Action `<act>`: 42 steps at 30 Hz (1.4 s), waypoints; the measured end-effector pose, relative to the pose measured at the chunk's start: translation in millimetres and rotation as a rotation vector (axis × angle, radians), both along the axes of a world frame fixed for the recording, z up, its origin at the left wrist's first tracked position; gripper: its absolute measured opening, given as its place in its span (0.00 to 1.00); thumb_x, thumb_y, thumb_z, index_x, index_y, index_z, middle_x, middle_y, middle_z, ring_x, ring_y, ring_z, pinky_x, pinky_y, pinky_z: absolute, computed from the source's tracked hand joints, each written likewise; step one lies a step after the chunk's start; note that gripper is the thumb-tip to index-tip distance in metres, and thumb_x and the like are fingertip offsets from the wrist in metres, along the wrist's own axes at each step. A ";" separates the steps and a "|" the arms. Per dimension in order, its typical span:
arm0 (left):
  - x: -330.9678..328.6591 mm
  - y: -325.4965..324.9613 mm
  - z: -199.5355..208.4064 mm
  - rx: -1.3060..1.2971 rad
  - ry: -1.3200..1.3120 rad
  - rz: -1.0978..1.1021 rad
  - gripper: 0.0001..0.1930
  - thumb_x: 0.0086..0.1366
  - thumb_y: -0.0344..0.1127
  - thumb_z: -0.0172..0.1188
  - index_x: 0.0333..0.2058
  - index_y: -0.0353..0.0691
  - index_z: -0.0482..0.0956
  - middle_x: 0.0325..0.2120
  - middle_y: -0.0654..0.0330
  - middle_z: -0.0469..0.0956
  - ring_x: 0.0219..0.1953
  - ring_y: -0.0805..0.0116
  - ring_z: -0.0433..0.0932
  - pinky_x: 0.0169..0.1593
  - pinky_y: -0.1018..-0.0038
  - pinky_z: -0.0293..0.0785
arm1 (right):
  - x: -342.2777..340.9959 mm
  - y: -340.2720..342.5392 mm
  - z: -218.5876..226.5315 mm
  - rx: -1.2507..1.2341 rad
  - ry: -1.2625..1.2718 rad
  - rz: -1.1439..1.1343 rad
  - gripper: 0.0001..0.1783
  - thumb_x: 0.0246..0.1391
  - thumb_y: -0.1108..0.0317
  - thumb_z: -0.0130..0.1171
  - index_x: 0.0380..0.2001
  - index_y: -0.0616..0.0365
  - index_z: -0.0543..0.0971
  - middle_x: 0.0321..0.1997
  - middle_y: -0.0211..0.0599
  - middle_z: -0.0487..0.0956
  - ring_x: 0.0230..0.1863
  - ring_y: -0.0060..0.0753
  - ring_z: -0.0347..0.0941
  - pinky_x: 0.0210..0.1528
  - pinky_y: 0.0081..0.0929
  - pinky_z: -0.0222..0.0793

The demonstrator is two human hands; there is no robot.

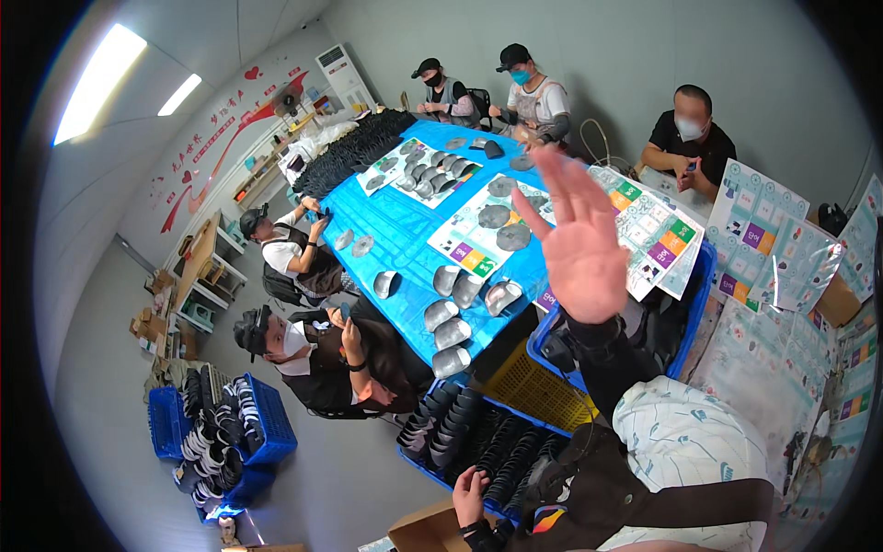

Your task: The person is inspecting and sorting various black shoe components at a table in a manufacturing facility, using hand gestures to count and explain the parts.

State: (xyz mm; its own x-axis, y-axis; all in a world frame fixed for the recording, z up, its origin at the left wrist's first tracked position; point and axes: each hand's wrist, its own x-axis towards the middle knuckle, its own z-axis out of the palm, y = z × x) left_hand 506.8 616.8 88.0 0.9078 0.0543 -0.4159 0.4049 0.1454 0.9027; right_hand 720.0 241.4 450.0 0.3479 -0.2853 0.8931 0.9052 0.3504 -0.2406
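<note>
My right hand (pixel 581 241) is raised over the near side of a blue-covered table (pixel 391 239), fingers spread and nothing in it. A dark sleeve covers its wrist. Low in the view, my left hand (pixel 469 497) hangs beside a blue crate (pixel 416 463), its fingers loosely bent and no object visible in them. Rows of dark curved, shell-like pieces (pixel 501 460) fill that crate. On the table's near corner lie several grey curved pieces (pixel 451 331). Farther up, flat grey oval pieces (pixel 494 216) rest on printed sheets (pixel 474 258).
Co-workers sit around the table, one nearby at the left (pixel 336 359). Another blue crate (pixel 704 271) and a yellow crate (pixel 543 386) stand beside it. Blue crates (pixel 271 423) with stacked pieces are on the left floor. A cardboard box (pixel 428 529) lies at the bottom.
</note>
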 end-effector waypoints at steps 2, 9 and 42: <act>4.8 -5.4 6.0 0.024 0.007 -0.017 0.16 0.74 0.34 0.59 0.56 0.32 0.76 0.43 0.52 0.84 0.40 0.67 0.84 0.48 0.74 0.80 | 26.4 -16.1 -20.5 -0.119 0.104 0.039 0.32 0.72 0.44 0.41 0.51 0.67 0.75 0.49 0.46 0.79 0.59 0.50 0.73 0.75 0.59 0.48; 4.0 -11.2 15.1 0.054 -0.003 -0.043 0.16 0.75 0.34 0.58 0.56 0.32 0.76 0.44 0.52 0.84 0.41 0.68 0.84 0.48 0.74 0.80 | 24.0 20.8 -22.3 -0.196 0.432 -0.113 0.07 0.63 0.77 0.61 0.44 0.62 0.79 0.40 0.31 0.77 0.33 0.13 0.71 0.33 0.17 0.68; -31.7 3.2 12.0 0.026 -0.046 0.030 0.17 0.73 0.32 0.59 0.55 0.30 0.76 0.45 0.53 0.84 0.44 0.69 0.83 0.52 0.75 0.78 | -35.1 109.0 -30.5 -0.598 0.703 0.414 0.36 0.53 0.87 0.48 0.67 0.53 0.73 0.66 0.48 0.77 0.33 0.15 0.74 0.34 0.20 0.69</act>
State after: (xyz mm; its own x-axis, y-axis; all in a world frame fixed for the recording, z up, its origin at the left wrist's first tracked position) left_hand 475.1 620.1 100.0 0.9238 0.0922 -0.3715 0.3584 0.1328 0.9241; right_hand 684.8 350.4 419.5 0.8201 0.4047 0.4045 0.3251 0.2523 -0.9114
